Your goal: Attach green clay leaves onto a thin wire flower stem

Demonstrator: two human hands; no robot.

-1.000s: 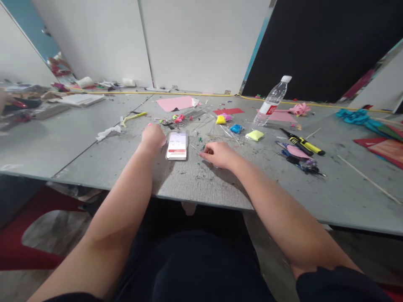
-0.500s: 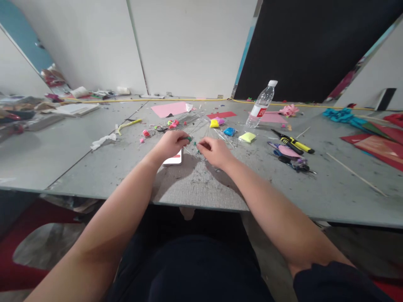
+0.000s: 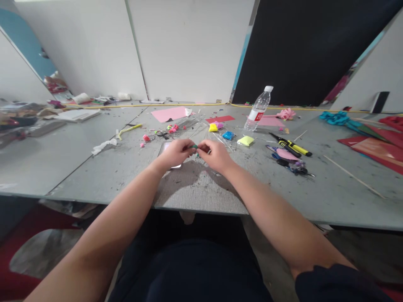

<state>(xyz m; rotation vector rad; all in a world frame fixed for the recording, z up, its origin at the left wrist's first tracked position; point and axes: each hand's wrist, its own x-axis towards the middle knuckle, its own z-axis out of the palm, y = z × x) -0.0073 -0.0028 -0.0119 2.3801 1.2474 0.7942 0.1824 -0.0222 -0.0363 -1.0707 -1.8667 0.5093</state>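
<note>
My left hand (image 3: 178,152) is closed in a pinch on a small piece of green clay (image 3: 194,146), over the front middle of the table. Against it, fingertips nearly touching, my right hand (image 3: 215,155) is also closed, holding a thin piece with small green clay bits (image 3: 198,155) that shows just below the fingers. Its exact shape is too small to make out. Partly behind my left hand lies a phone (image 3: 176,166) with a bright screen. Small packets of clay sit beyond my hands: a yellow one (image 3: 213,127), a blue one (image 3: 228,135) and a pale green one (image 3: 245,141).
Pliers with yellow handles (image 3: 291,147) and a small pile of tools lie to the right. A plastic bottle (image 3: 258,110) stands behind the packets. Pink paper (image 3: 168,114), pink clay bits (image 3: 172,128), a thin stick (image 3: 354,176) and red sheets (image 3: 374,147) are scattered about.
My hands have come together, so the green clay in my left fingers now meets the piece in my right. The view has tilted slightly.
</note>
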